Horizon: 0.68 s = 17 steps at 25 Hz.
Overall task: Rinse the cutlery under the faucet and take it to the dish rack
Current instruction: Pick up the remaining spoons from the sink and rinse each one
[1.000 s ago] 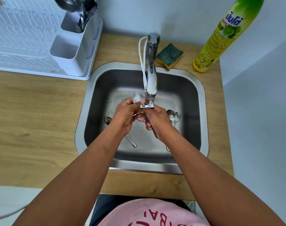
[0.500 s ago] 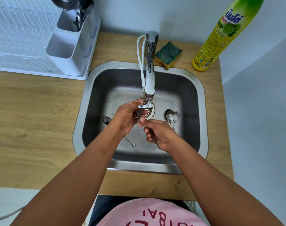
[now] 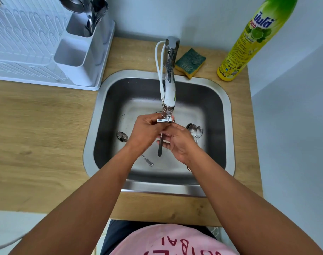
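Both my hands meet under the faucet (image 3: 169, 92) spout, over the steel sink (image 3: 90, 144). My left hand (image 3: 147, 132) is closed around the upper end of a spoon (image 3: 159, 149), whose dark handle hangs down between the hands. The fingers of my right hand (image 3: 180, 144) wrap against that handle from the right. The spoon's bowl is hidden by the hands. Another spoon (image 3: 122, 136) lies on the sink floor to the left, and a few spoons (image 3: 194, 130) lie to the right. The white dish rack (image 3: 24, 57) stands at the back left.
The rack's cutlery holder (image 3: 78, 57) has rinsed cutlery (image 3: 94, 17) in its far compartment. A green and yellow sponge (image 3: 191, 62) and a dish soap bottle (image 3: 249, 43) stand behind the sink on the wooden counter (image 3: 37, 135). A wall closes the right side.
The spoon's bowl stuck out above my left hand one second ago and is now covered. The hands have shifted along the spoon; its handle now hangs free below them.
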Each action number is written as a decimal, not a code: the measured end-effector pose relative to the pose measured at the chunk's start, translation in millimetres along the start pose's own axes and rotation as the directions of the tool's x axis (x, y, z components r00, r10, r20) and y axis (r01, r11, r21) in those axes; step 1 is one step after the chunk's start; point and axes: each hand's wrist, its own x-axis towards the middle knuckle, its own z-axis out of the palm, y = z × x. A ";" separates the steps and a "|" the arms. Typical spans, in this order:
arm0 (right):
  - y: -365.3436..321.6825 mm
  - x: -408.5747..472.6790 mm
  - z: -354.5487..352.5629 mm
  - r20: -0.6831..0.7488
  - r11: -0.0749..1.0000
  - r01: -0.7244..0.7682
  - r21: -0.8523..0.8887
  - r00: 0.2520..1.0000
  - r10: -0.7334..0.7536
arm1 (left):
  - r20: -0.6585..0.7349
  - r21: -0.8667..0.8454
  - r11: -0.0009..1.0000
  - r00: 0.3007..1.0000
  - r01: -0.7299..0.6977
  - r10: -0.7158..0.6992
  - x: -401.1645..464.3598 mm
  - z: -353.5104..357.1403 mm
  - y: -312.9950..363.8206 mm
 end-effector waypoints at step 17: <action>4.1 -0.7 12.8 -0.254 0.997 -0.046 -0.055 0.967 0.030 | -0.176 0.050 0.948 0.937 0.314 -0.302 5.3 -21.3 -17.7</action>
